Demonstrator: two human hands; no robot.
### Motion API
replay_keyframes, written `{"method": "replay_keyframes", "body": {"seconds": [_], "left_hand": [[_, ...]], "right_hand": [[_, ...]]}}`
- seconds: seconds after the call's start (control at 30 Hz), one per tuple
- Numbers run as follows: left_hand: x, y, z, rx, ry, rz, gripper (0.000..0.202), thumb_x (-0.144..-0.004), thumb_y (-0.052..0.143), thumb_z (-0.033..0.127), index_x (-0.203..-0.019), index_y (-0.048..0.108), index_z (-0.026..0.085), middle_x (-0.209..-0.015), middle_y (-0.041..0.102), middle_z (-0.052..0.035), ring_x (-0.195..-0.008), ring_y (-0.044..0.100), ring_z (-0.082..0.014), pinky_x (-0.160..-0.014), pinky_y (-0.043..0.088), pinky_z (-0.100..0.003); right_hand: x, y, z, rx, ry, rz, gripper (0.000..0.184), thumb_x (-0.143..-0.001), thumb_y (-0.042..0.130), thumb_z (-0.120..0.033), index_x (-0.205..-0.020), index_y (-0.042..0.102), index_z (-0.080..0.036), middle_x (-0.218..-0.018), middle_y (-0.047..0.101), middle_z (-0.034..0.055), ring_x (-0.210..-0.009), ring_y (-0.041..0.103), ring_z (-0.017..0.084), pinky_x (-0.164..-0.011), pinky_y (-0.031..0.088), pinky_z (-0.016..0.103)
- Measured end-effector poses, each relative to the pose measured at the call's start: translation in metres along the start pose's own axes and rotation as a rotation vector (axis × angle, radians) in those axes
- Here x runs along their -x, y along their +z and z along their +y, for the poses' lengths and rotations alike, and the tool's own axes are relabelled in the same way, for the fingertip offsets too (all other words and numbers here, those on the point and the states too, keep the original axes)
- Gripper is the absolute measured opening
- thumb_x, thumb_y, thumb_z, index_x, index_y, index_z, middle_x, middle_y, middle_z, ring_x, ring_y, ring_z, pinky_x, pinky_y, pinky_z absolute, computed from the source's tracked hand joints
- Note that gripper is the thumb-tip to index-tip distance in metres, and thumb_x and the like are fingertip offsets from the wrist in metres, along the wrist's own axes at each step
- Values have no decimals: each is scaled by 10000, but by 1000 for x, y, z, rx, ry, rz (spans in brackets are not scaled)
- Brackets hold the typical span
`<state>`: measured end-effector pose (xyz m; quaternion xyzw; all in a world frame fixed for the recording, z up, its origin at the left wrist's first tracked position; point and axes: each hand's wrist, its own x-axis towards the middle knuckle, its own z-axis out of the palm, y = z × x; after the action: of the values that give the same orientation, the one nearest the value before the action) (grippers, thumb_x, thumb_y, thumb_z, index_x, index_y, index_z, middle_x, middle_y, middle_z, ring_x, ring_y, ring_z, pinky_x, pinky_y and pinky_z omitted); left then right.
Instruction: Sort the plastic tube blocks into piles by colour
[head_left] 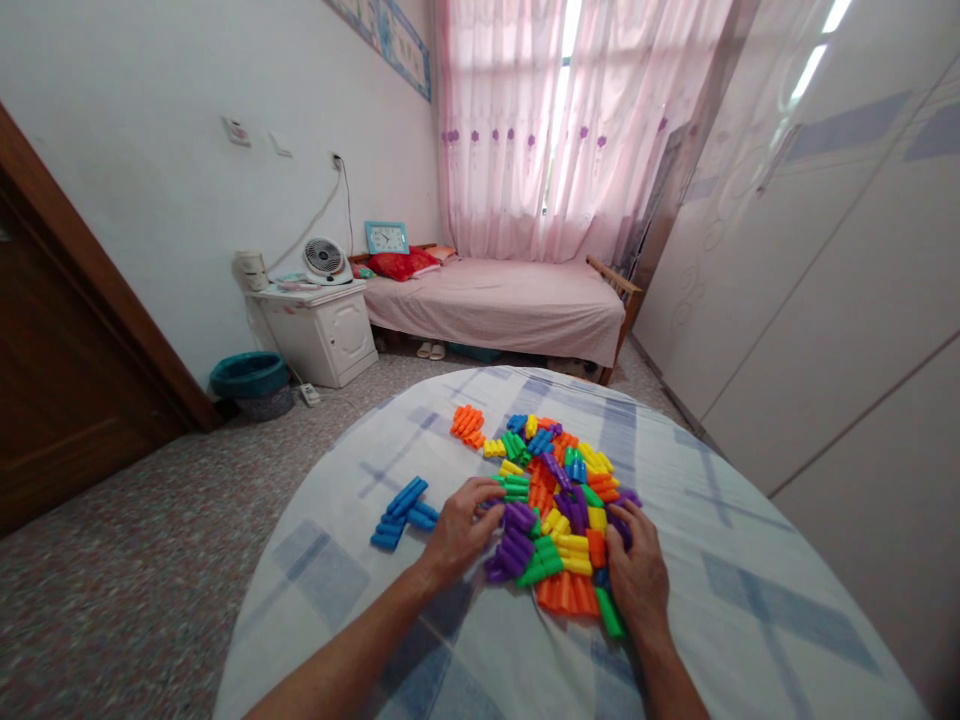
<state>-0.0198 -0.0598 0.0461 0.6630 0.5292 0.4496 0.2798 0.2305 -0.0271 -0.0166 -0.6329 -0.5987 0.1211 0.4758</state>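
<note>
A heap of bright plastic blocks [559,500] in orange, green, yellow, purple and blue lies on a round table with a white and blue checked cloth [735,610]. My left hand [461,530] rests at the heap's left edge, fingers curled against purple and green pieces; whether it grips one I cannot make out. My right hand [637,570] lies on the heap's right side, fingers bent over purple and orange blocks. A separate group of blue blocks [403,512] sits to the left of my left hand. A small orange cluster [467,424] lies at the far left of the heap.
Beyond the table stand a bed with a pink cover [499,300], a white bedside cabinet [319,325] with a small fan [325,258], and a teal basin [250,377] on the floor. White wardrobe doors [825,280] line the right side; a brown door [67,380] is at left.
</note>
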Motion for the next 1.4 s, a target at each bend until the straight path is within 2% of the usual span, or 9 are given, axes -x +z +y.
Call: {"method": "replay_keyframes", "body": {"seconds": [0.1, 0.2, 0.43, 0.57, 0.67, 0.93, 1.13, 1.27, 1.4], "left_hand": [[-6, -11, -11, -86, -4, 78, 215, -815, 485, 211, -949, 652, 202, -1080, 612, -73, -992, 580, -177, -787, 517, -287], [-14, -8, -13, -105, 8, 79, 227, -814, 465, 194, -953, 644, 210, -1066, 617, -64, -979, 584, -173, -783, 518, -288], [-65, 38, 18, -298, 246, -67, 259, -800, 503, 155, -997, 660, 218, -1111, 624, -69, -1072, 544, -185, -981, 410, -332], [-108, 56, 18, -581, 69, -41, 262, -826, 493, 232, -1031, 648, 177, -1067, 637, -113, -1044, 555, -224, -918, 426, -354], [-128, 65, 10, -650, -25, -33, 266, -784, 547, 327, -931, 673, 144, -942, 660, -153, -975, 580, -282, -824, 450, -393], [-130, 75, 6, -689, -88, -36, 318, -716, 590, 389, -933, 670, 170, -892, 679, -132, -910, 605, -280, -749, 447, -355], [-104, 45, 15, -626, -3, 7, 384, -764, 540, 390, -1092, 622, 208, -973, 681, -69, -910, 607, -213, -794, 448, -299], [-73, -6, 15, -653, 123, 85, 411, -774, 526, 323, -1158, 581, 185, -1060, 663, -57, -959, 579, -200, -875, 428, -296], [-43, -66, -5, -828, 55, 135, 421, -774, 507, 323, -1159, 581, 167, -1059, 659, -81, -987, 560, -236, -886, 426, -344]], "right_hand": [[0, 0, 1, -11, -17, -4, 372, -811, 398, -381, -1031, 607, -166, -1232, 519, 111, -1172, 453, 241, -1025, 316, 407], [1, 1, 4, -23, -25, 3, 361, -806, 413, -373, -1032, 609, -170, -1230, 524, 106, -1164, 459, 238, -1024, 320, 409], [1, 4, 11, -22, -32, 7, 357, -801, 434, -355, -1052, 611, -172, -1242, 523, 106, -1181, 453, 246, -1017, 331, 420], [1, 4, 14, -15, -40, 9, 370, -818, 422, -358, -1079, 603, -167, -1250, 523, 105, -1191, 451, 245, -1022, 330, 417], [3, 4, 11, -3, -27, -2, 381, -831, 404, -364, -1093, 592, -161, -1274, 505, 110, -1208, 438, 249, -1028, 325, 420], [4, 1, 5, -24, -7, 7, 356, -820, 417, -348, -1071, 602, -177, -1277, 507, 95, -1209, 443, 242, -1030, 324, 400], [3, 3, 9, 5, -25, -11, 379, -836, 388, -354, -1096, 584, -160, -1286, 492, 106, -1219, 426, 238, -1042, 305, 398], [3, 4, 11, 10, -20, -14, 382, -836, 385, -367, -1077, 590, -153, -1283, 495, 111, -1207, 435, 236, -1039, 312, 392], [2, 4, 10, 13, -21, -17, 384, -836, 387, -366, -1079, 591, -150, -1276, 502, 109, -1200, 442, 231, -1038, 317, 385]]}}
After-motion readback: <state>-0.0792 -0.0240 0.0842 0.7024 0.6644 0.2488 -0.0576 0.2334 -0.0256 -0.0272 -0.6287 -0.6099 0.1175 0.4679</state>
